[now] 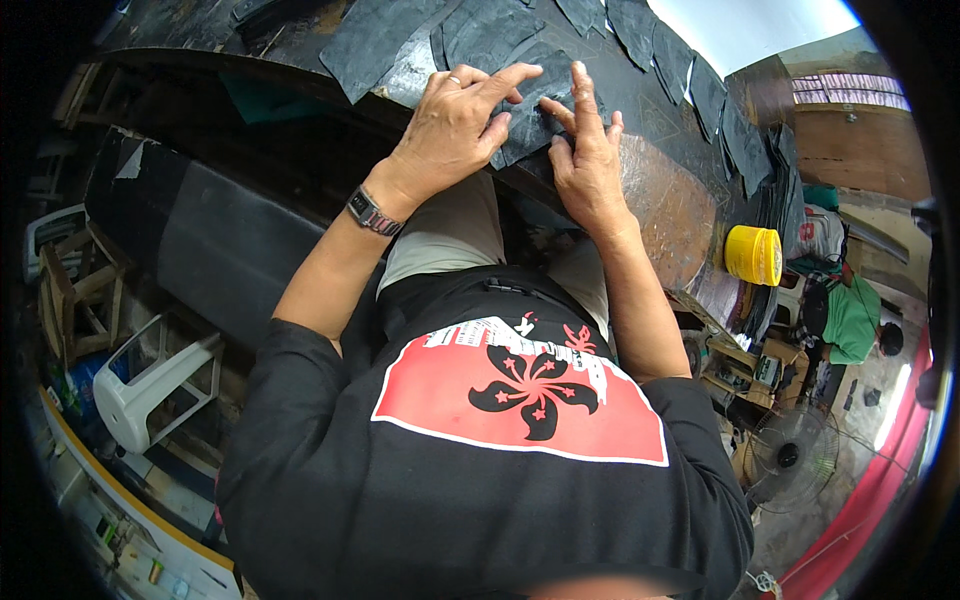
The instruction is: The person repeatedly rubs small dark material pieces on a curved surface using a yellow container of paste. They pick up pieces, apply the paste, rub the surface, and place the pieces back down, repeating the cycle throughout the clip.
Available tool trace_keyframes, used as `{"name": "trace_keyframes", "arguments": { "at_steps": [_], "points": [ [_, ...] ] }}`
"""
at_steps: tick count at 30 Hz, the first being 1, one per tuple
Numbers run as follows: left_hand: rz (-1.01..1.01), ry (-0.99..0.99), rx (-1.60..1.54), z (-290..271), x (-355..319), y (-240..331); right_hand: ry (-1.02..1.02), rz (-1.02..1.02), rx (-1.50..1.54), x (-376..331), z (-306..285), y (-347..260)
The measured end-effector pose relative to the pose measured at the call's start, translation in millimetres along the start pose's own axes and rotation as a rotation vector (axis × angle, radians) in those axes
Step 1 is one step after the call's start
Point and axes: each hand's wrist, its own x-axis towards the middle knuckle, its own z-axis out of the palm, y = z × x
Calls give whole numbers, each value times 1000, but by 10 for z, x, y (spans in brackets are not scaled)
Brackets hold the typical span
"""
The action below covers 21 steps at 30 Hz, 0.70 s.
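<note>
Both my hands are over a dark, leather-like piece (pixel 530 140) at the near edge of a black workbench. My left hand (pixel 452 128), with a ring and a wristwatch (pixel 372 212), reaches across its left side. The index finger points right, and the thumb stands apart from it. On the right side of the piece, my right hand (pixel 590 165) has its fingers spread and the index finger stretched away from me. Neither hand shows a grip on anything; the undersides of the fingertips are hidden. More dark cut pieces (pixel 385 45) lie beyond my left hand.
A brown board (pixel 665 215) lies right of my right hand, with a yellow tub (pixel 753 255) beyond it. Dark sheets (pixel 745 145) hang over the bench's right edge. A white plastic stool (pixel 150 390) stands left, and a fan (pixel 790 455) is at lower right.
</note>
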Motion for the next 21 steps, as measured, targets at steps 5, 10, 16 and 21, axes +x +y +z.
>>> {"name": "trace_keyframes", "arguments": {
  "at_steps": [5,10,16,21],
  "points": [
    [-9,-54,94,128,27,-67,22,-131,-181,-27,42,-20],
    [-38,-70,138,172,77,-74,-44,-134,-198,-12,-46,-8],
    [-43,-74,143,157,75,-88,-19,-193,-280,5,-20,-78],
    [-33,-50,126,160,85,-96,-6,-93,-113,6,-171,41]
  ]
}}
